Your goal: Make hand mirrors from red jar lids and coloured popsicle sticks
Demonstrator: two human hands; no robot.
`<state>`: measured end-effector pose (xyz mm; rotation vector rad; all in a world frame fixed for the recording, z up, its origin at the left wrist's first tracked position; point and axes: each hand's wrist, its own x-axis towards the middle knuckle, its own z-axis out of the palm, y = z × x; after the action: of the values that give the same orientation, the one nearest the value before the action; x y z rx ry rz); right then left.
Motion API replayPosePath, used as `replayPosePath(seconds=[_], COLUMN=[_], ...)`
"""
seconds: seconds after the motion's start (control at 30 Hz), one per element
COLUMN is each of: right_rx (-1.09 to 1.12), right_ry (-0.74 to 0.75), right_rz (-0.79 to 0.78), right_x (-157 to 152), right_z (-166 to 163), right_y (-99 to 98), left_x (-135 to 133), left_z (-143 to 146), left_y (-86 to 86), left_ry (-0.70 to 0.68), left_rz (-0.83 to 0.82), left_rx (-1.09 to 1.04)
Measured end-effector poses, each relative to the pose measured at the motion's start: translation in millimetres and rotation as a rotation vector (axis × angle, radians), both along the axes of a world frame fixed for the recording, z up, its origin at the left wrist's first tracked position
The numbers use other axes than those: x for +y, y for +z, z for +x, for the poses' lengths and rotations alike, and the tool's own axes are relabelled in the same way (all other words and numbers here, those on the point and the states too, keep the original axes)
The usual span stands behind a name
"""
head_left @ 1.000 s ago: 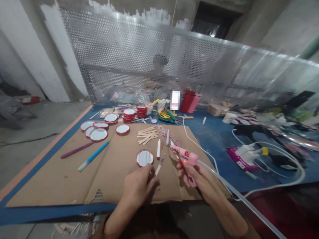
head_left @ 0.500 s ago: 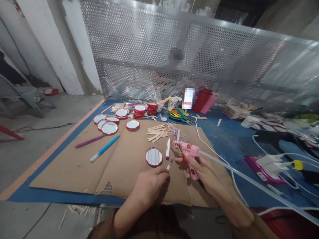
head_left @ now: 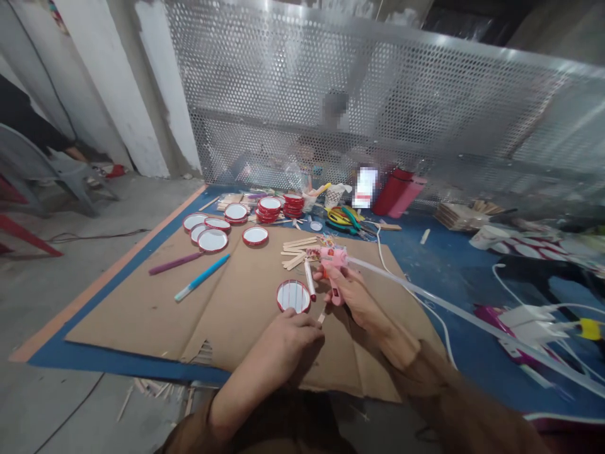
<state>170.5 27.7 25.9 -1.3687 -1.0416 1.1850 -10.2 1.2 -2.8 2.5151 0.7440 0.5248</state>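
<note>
Left hand (head_left: 295,334): fingers curled low over the cardboard (head_left: 246,315), fingertips by the lower edge of a lid and the end of a flat wooden stick (head_left: 322,316); I cannot tell whether they pinch the stick
Right hand (head_left: 352,291): wrapped closed around the grip of a glue gun
Glue gun (head_left: 333,257): smooth pink plastic, nozzle pointing left above the wooden sticks (head_left: 293,260), right of the lid; a long, round, translucent glue stick (head_left: 435,298) runs from its back
Lid (head_left: 293,295): round, thin red rim, pale inside crossed by faint stripes, flat on the cardboard just beyond the left hand
Marker (head_left: 310,280): slim white tube, dark red end, between lid and glue gun
Cardboard: matt brown sheet, creased, torn at the near edge to show ridges, over a blue table (head_left: 435,265)
Left side: 4 overlapping lids (head_left: 212,240), a purple rod (head_left: 174,263), a blue pen (head_left: 203,277)
Back: shiny metal sheet (head_left: 265,69) punched with small round holes
</note>
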Motion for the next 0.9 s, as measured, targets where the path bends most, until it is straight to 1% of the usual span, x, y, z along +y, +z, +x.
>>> replayPosePath(seconds=[0.07,0.17,0.3,0.47,0.6,0.73,0.83,0.9], right_rx=[0.049,0.093,0.065,-0.052,-0.113,-0.114,-0.113,-0.117], right_ry=[-0.036,-0.073,-0.087,0.002,0.02,0.023,-0.004,-0.022], right_rz=[0.01,0.043,-0.023,-0.161,-0.216,-0.244,-0.238,-0.256], right_x=[-1,-11,-37,-70,-90,-99,-101,-101], right_z=[5,16,29,34,33,37,39,38], right_y=[1.0,8.6,13.7,9.5,6.6,-6.0,-14.9,-16.3], left_x=[1,0,-2,-3,-6,-7,-7,-6], left_z=[0,4,12,16,20,24,22,21], left_y=[0.9,2.1,3.3,4.9,5.9,5.1,2.1,-0.1], left_ry=[0.021,0.081,0.16,0.179,0.254,0.277,0.249,0.232], left_rz=[-0.027,-0.031,-0.021,-0.008,-0.021,-0.017,0.0,0.006], left_rx=[0.006,0.072,0.154,0.166,0.199,0.239,0.183,0.142])
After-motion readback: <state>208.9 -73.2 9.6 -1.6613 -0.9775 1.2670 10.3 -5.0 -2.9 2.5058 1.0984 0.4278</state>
